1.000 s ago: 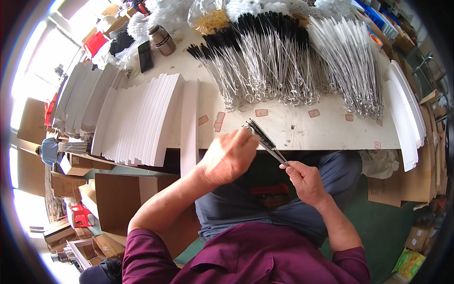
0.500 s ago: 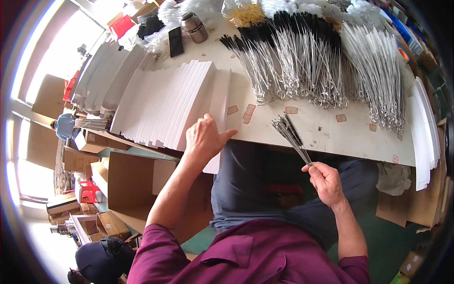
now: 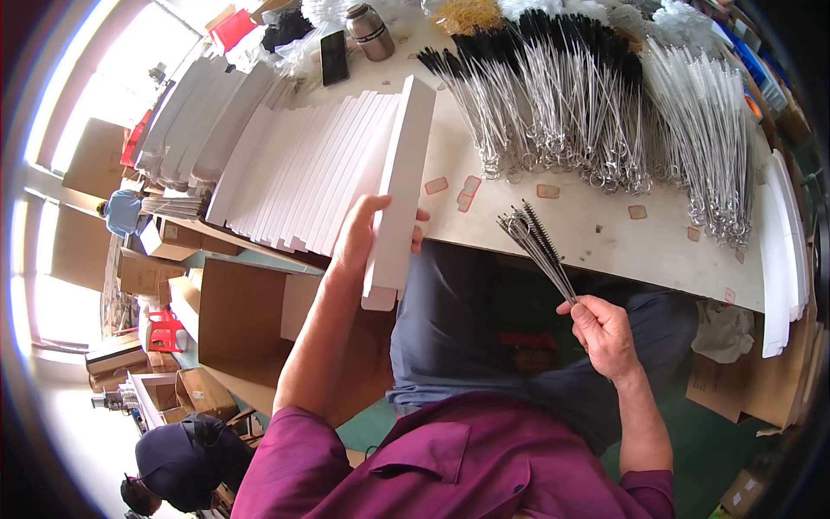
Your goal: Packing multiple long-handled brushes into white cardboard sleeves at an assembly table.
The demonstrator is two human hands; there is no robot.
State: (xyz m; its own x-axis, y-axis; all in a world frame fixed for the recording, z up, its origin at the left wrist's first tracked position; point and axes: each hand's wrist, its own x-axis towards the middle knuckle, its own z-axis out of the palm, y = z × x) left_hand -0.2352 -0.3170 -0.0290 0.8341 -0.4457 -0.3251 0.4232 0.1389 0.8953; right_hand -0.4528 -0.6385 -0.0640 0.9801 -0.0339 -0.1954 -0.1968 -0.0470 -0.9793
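My left hand (image 3: 359, 238) is closed round a long, narrow white box (image 3: 405, 173), raised at the right end of a row of similar white boxes (image 3: 303, 164). Its thumb lies on the near side and fingertips show at the far side. In my right hand (image 3: 601, 333) is a small bundle of thin wire brushes (image 3: 540, 246), pinched near the lower end. Dark bristles and wire loops point up and away, over the table's front edge. Beyond it, piles of wire brushes with black bristles (image 3: 571, 95) and with white bristles (image 3: 705, 130) lie on the table.
A steel flask (image 3: 370, 33) and a dark phone (image 3: 334, 59) stand and lie at the back. White folded cartons (image 3: 782, 259) lean at the right edge. An open cardboard box (image 3: 242, 316) sits below the table at left. Another person in a dark cap (image 3: 190, 454) is at lower left.
My left hand has closed round the rightmost white box and lifted it off the table, tilting it up. My right hand still holds the wire brushes in nearly the same place.
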